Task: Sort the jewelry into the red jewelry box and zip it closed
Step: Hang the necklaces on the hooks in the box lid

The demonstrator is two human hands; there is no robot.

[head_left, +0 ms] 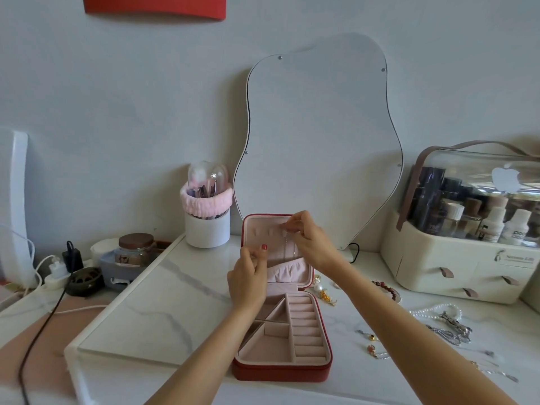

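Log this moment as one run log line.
red jewelry box: open | right hand: pinching thin necklace at lid | left hand: on lid edge

Lighting: soft, even daylight; my forearms cast faint shadows. Glare lay on the clear organizer lid [479,171], right. Frame edges bowed, slightly soft.

matt red leather-like jewelry box [282,371] lined with soft pink velvety cloth, on a glossy marbled tabletop [152,302].

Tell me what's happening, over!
Both hands at the open red box lid: left hand steadies it, right hand pinches a thin chain. More jewelry waits right. Nothing blocking.
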